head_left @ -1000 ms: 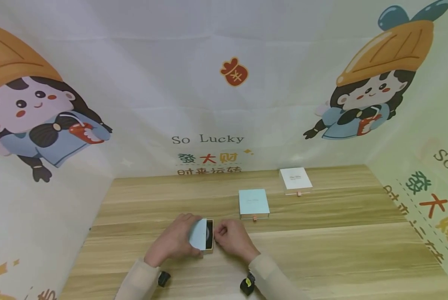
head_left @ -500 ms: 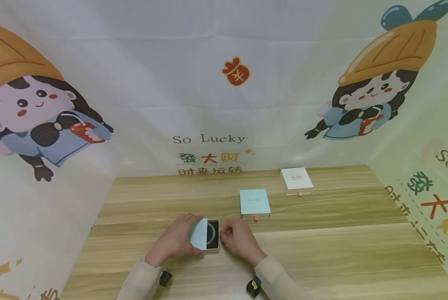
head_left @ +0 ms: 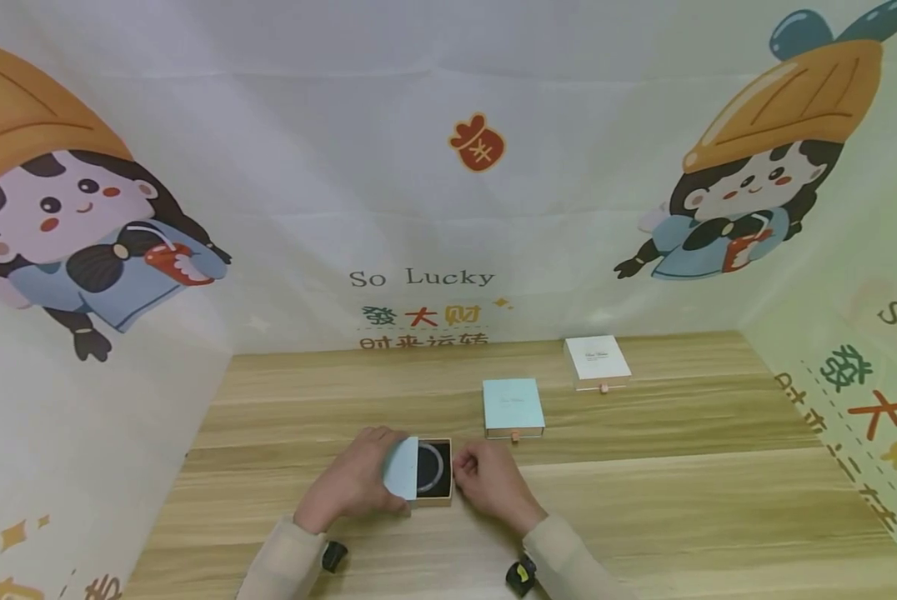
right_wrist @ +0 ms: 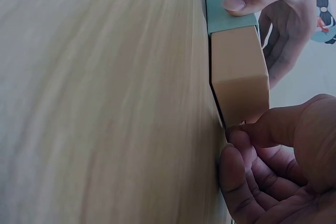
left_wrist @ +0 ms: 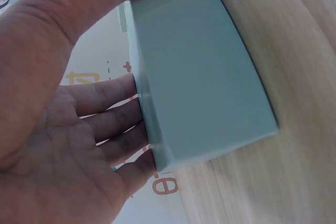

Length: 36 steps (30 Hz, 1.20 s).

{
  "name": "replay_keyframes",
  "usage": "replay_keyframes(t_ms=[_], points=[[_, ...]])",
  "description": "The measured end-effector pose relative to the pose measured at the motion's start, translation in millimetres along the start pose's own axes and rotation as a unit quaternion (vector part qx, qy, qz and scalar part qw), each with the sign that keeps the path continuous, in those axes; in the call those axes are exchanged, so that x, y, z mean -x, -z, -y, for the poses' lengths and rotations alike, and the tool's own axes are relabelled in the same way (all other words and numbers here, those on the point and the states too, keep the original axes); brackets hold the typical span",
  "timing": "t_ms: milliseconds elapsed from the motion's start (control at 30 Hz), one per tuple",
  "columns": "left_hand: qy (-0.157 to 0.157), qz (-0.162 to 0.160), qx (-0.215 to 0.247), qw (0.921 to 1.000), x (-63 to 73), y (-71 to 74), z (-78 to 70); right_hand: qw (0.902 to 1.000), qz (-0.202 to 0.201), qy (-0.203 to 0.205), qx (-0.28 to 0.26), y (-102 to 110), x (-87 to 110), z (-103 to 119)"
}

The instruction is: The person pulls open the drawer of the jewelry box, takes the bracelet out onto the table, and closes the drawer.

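Observation:
My left hand (head_left: pixel 358 475) grips the light-blue sleeve (left_wrist: pixel 199 72) of a small drawer box, thumb on the near side and fingers on the far side. Out of the sleeve's right end juts a tan drawer (right_wrist: pixel 239 56), lined in black. Most of a greyish bangle (head_left: pixel 439 469) shows inside it; its left part is hidden under the sleeve. My right hand (head_left: pixel 493 483) pinches at the middle of the drawer's front with thumb and index finger, where a pull tab is almost wholly covered by the fingertips. The other right fingers are curled.
Behind the hands on the wood-grain table (head_left: pixel 643 492) lies a closed light-blue box (head_left: pixel 513 404) with an orange tab. Farther back at the right stands a closed white box (head_left: pixel 597 358). Printed cloth walls (head_left: pixel 306 167) border the table at the back and sides.
My right hand has moved right and drawn the drawer farther out of the sleeve, so more of the bangle shows. The left hand keeps the sleeve nearly still.

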<state>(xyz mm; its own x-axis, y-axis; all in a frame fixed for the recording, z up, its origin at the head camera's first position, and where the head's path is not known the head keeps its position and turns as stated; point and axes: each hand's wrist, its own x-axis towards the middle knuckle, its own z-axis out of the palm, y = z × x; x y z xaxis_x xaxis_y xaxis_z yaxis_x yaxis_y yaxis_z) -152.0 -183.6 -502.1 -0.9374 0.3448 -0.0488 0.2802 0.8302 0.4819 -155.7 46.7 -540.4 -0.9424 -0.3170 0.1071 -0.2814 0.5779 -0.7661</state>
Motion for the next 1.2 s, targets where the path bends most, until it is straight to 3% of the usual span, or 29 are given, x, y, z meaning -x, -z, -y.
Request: replay_keyframes(t_ms=[1200], points=[[0.009, 0.009, 0.006, 0.9999, 0.3, 0.7, 0.0, 0.9998, -0.005, -0.019, -0.01, 22.7, 8.2, -16.3]])
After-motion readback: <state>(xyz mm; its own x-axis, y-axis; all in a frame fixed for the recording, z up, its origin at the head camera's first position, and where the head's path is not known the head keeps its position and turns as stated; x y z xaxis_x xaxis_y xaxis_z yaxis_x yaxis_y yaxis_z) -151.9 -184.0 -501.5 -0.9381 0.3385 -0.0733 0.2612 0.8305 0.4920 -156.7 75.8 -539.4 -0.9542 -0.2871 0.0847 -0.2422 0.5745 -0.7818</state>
